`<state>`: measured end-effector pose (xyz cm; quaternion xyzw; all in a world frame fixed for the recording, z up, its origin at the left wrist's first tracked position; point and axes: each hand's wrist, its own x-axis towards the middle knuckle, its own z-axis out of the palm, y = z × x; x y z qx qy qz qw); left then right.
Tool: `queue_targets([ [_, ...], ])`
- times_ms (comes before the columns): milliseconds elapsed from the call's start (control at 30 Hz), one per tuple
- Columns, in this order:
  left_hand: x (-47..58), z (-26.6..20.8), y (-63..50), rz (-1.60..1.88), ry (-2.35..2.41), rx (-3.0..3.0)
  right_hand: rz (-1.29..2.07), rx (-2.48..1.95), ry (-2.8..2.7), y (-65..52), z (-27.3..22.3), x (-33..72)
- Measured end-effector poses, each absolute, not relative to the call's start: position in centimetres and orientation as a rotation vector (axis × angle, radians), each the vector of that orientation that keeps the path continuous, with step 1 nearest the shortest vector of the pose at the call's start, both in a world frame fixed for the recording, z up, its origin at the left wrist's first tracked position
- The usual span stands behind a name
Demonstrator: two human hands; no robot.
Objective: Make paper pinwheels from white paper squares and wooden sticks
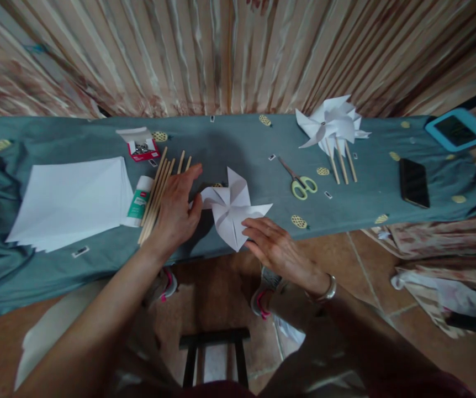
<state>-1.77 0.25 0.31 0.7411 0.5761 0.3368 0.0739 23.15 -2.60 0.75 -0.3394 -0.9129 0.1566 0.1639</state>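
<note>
A white paper pinwheel (230,209) with folded blades sits in front of me at the middle of the table. My right hand (277,246) pinches its lower right blade between thumb and fingers. On the other side, my left hand (180,202) has its thumb and fingers apart, with the thumb close to the left blade; whether they touch I cannot tell. Several thin wooden sticks (152,202) lie just left of and partly behind my left hand. A glue stick (137,202) with a green label lies beside them.
A stack of white paper (70,199) lies at the left, near an open red box (143,148) of small metal pieces. Green-handled scissors (300,181) lie right of centre. Further right are finished pinwheels (332,124) on sticks, a phone (414,182) and a blue-framed device (457,130).
</note>
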Motion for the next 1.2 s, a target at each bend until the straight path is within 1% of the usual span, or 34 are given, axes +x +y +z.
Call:
queue_targets([
  [167, -0.9, 0.2, -0.3, 1.027, 1.647, 2.195, 0.566, -0.97, -2.526, -2.0, 0.8, 23.2],
  [300, 0.2, -0.1, -0.8, 0.951, 1.564, 2.203, 0.669, -0.951, -2.481, -1.5, 0.7, 23.3],
  [767, 1.5, -0.4, -2.1, 0.764, 1.48, 2.265, 0.736, -0.926, -2.452, -1.1, 0.5, 23.5],
  [1000, 1.5, -0.7, -2.0, 0.707, 1.513, 2.276, 0.82, -1.045, -2.208, -0.9, 0.1, 22.6],
  [1200, 1.6, -0.6, -2.1, 0.724, 1.51, 2.27, 0.749, -1.213, -2.087, -0.8, 0.1, 21.5],
])
